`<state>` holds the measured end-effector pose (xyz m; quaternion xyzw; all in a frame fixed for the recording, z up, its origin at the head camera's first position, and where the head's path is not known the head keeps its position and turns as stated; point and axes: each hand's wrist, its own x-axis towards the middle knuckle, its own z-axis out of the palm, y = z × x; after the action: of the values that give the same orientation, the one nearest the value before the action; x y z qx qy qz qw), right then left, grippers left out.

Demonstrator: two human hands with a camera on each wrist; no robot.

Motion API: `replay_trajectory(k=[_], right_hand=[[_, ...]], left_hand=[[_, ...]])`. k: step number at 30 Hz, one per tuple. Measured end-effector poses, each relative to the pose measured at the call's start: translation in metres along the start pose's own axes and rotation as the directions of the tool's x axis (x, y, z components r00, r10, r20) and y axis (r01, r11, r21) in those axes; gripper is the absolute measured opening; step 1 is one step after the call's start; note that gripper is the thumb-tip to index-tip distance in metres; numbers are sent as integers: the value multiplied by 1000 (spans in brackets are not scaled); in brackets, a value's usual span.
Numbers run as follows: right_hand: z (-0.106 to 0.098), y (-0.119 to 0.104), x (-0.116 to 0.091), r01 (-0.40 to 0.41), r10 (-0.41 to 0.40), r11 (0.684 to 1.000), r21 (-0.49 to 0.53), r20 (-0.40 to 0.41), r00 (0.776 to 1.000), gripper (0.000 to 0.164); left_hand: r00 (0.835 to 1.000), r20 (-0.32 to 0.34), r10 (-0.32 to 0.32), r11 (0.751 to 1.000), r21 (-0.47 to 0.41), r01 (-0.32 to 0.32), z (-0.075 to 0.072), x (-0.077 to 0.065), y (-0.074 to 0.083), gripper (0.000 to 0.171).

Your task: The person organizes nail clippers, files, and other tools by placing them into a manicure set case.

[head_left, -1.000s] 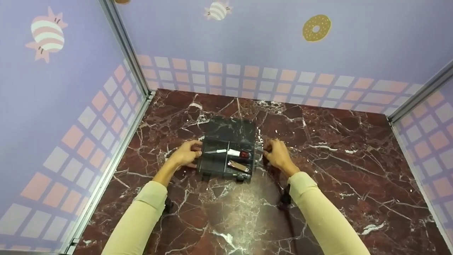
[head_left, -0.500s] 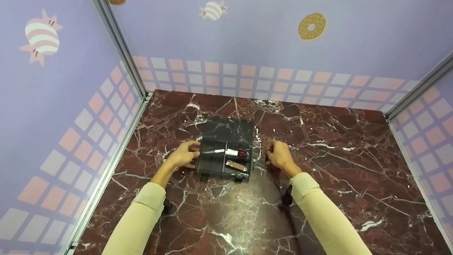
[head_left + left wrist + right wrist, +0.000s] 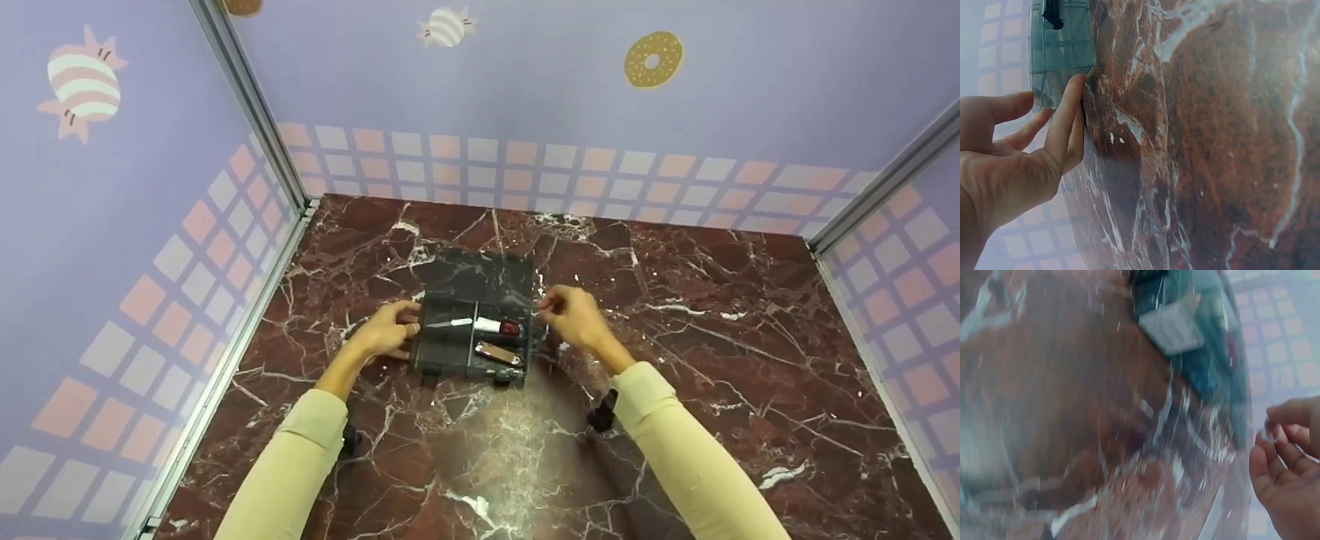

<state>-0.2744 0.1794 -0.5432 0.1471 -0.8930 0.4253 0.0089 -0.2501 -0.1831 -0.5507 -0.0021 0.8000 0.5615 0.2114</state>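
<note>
A clear, dark-looking plastic box (image 3: 442, 352) with a divider stands on the marble surface, its lid (image 3: 480, 271) laid back. My left hand (image 3: 382, 330) holds the box's left end, thumb on the upper edge and fingers along the side. In the right compartment lie a white tube with a red end (image 3: 496, 326) and a small brown bar with metal ends (image 3: 497, 353). A slim white pointed item (image 3: 452, 322) lies across the divider. Just off the box's right side, my right hand (image 3: 576, 321) pinches a small whitish ring-like piece (image 3: 1269, 433), blurred in the right wrist view.
Dark red marble (image 3: 720, 390) with white veins spreads around the box. Patterned walls (image 3: 480, 90) with metal corner posts (image 3: 240, 97) enclose the back and both sides. Small white flecks are scattered right of the box. A white label (image 3: 1171, 328) shows on the box's right side.
My right hand has moved left and slightly up, closer to the box's right edge. My left hand stays on the box's left end. The whole view has shifted slightly.
</note>
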Motion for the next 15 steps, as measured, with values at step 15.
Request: replay_trajectory(k=[15], right_hand=[[72,-58,5,228,-228,974,14,119,966,8]], left_hand=[[1000,28,-13,1000,-22,13,-1,1,-2,53]])
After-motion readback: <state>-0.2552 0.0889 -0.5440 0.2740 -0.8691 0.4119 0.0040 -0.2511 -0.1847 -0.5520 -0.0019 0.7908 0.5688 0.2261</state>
